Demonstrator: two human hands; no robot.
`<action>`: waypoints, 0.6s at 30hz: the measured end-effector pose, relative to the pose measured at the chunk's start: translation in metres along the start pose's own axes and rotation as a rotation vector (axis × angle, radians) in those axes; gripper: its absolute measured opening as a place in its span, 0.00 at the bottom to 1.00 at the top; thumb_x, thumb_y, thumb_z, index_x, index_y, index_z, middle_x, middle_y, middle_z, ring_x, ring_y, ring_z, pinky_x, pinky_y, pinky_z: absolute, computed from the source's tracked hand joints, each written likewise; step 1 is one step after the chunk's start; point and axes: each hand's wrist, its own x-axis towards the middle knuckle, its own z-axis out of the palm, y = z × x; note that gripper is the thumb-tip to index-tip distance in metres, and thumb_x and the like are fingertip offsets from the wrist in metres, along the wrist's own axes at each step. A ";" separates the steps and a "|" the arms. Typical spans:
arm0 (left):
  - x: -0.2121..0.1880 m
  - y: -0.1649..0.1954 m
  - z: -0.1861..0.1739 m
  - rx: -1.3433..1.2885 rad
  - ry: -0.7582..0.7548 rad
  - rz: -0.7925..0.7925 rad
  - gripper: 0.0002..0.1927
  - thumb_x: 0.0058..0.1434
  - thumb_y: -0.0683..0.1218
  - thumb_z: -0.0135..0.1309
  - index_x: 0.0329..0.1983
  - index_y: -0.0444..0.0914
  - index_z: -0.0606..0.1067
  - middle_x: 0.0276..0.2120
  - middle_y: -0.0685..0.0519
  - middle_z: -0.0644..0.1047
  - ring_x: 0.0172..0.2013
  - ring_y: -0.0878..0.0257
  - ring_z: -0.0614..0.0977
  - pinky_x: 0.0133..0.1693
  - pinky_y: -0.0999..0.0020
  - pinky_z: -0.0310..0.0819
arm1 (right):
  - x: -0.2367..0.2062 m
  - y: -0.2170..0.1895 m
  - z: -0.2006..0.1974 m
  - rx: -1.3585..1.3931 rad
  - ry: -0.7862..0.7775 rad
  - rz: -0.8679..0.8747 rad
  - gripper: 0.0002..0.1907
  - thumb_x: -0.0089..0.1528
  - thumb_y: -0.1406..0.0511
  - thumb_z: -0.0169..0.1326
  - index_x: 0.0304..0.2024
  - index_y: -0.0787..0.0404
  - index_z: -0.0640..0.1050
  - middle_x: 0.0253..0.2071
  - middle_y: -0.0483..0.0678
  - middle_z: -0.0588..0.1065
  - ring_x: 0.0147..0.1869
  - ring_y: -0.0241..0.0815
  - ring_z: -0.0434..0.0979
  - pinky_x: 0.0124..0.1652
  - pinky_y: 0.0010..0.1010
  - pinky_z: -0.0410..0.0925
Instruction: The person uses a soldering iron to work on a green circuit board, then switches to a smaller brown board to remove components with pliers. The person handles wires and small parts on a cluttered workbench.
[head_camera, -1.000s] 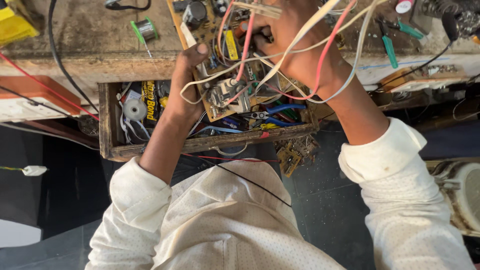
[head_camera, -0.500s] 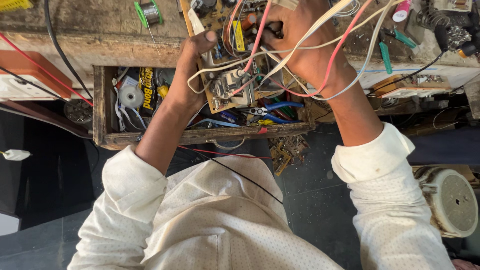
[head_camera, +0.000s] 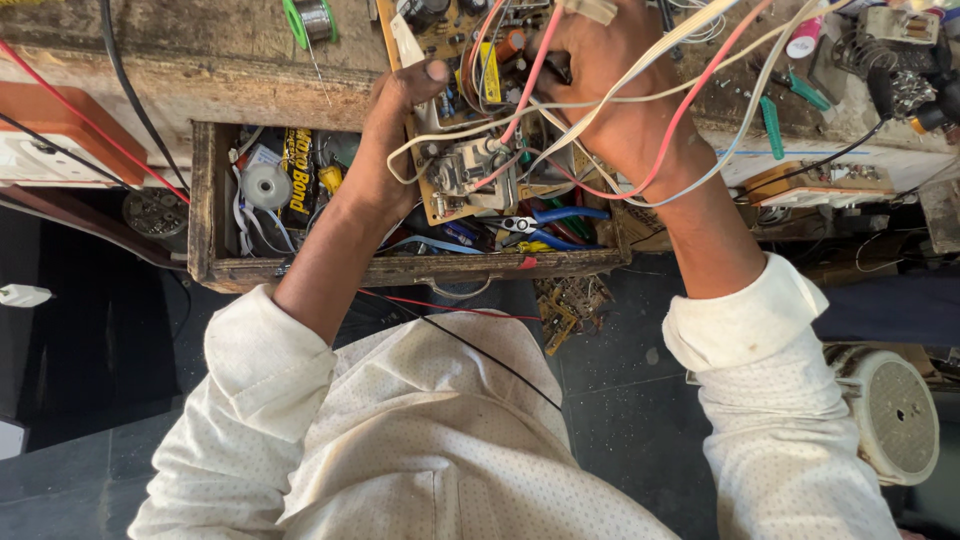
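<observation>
board: circuit board (head_camera: 462, 110), tan, packed with parts, tilted up off the bench edge (head_camera: 200, 75) and hanging partly over the open drawer (head_camera: 400, 268).
left hand: left hand (head_camera: 392, 140) clenched on the board's left edge, thumb up on the rim; I read it as the steadying grip.
right hand: right hand (head_camera: 620, 90) curled over the board's upper right, fingers bent down among the parts. Can't tell from here whether they pinch a part or just press.
wires: loose wires (head_camera: 640, 130), white, red and pink, loop over my right wrist and trail off the board; all look attached at the board end, far ends out of view.
progress: I'd judge it mid-job. Board is out and in hand, being handled or checked. No iron or tool in either hand, so no joint work going on right now. Nothing shows the board put back or closed up; that looks left to do.
drawer: holds blue-handled pliers (head_camera: 550, 218), a tape roll (head_camera: 266, 186), a black tube, odd bits.
bench: solder spool (head_camera: 308, 20) up left, green screwdrivers (head_camera: 772, 125) at right.
floor: second board (head_camera: 570, 305) under the drawer, round white casing (head_camera: 890, 410) far right.
</observation>
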 end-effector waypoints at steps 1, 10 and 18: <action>0.000 -0.001 -0.001 -0.018 -0.005 -0.011 0.33 0.64 0.56 0.53 0.63 0.29 0.67 0.47 0.40 0.80 0.43 0.53 0.88 0.47 0.56 0.85 | -0.001 -0.001 0.000 -0.013 -0.014 0.025 0.11 0.67 0.62 0.68 0.48 0.60 0.84 0.47 0.55 0.79 0.56 0.60 0.76 0.55 0.51 0.68; 0.003 -0.003 -0.002 -0.044 0.042 -0.018 0.30 0.63 0.55 0.54 0.62 0.34 0.65 0.47 0.43 0.79 0.43 0.53 0.87 0.48 0.54 0.88 | -0.001 -0.004 0.002 -0.068 -0.002 0.020 0.10 0.64 0.66 0.68 0.48 0.60 0.85 0.47 0.55 0.79 0.56 0.60 0.76 0.53 0.51 0.68; 0.001 -0.003 -0.004 -0.021 -0.032 0.011 0.31 0.65 0.56 0.53 0.63 0.29 0.68 0.46 0.40 0.81 0.43 0.53 0.87 0.49 0.55 0.88 | -0.004 0.000 0.003 -0.082 -0.009 -0.004 0.10 0.65 0.67 0.68 0.47 0.62 0.84 0.43 0.55 0.79 0.51 0.58 0.78 0.52 0.49 0.69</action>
